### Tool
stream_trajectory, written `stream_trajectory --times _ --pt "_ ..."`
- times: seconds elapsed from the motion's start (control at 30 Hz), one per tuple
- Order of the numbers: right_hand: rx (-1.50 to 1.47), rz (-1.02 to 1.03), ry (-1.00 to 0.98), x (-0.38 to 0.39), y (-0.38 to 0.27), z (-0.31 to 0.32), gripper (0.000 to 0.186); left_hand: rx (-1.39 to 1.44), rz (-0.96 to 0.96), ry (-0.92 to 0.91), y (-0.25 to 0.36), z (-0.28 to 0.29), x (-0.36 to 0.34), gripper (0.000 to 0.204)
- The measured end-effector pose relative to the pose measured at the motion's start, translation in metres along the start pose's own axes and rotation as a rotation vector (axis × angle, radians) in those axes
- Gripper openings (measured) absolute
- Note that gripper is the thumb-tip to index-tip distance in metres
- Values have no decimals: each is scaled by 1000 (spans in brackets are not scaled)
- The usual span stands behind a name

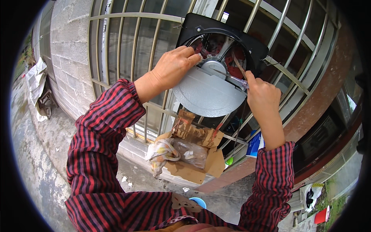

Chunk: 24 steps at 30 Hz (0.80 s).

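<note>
Two striped sleeves (pixel 94 154); one screwdriver (pixel 242 82), right grip (pixel 264 94); one fan (pixel 210 64).

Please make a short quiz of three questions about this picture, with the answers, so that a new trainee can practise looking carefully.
1. Which hand holds the screwdriver?
2. True or false: the cardboard is below the fan.
3. What colour is the flap: (a) red, (b) grey, (c) green?

Key:
1. The right hand.
2. True.
3. (b).
</note>
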State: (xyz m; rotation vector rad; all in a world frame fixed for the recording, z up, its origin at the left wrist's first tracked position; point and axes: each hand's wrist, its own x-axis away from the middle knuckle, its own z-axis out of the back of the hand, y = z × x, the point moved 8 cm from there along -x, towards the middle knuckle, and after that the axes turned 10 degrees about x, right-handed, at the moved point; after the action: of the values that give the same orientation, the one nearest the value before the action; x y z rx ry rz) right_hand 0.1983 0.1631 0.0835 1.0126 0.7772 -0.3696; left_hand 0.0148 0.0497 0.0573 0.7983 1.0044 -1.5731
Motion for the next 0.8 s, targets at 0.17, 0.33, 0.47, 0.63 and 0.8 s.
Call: stream_trajectory --times 0.17,0.33,0.47,0.63,0.8 --pt "44 84 9 -10 -8 2 51 -46 -39 0 -3 0 4 24" --pt "22 126 -67 -15 -5 -5 50 -64 -96 16 -1 -3 -3 20" --pt "31 96 -126 -11 -3 -12 52 -95 -38 -95 -5 -18 -20 22" --pt "-18 72 -111 -4 1 -16 51 -75 22 -268 -11 -42 -40 40" --pt "-53 74 -134 1 2 -19 49 -106 -26 -350 -21 -55 -48 53"
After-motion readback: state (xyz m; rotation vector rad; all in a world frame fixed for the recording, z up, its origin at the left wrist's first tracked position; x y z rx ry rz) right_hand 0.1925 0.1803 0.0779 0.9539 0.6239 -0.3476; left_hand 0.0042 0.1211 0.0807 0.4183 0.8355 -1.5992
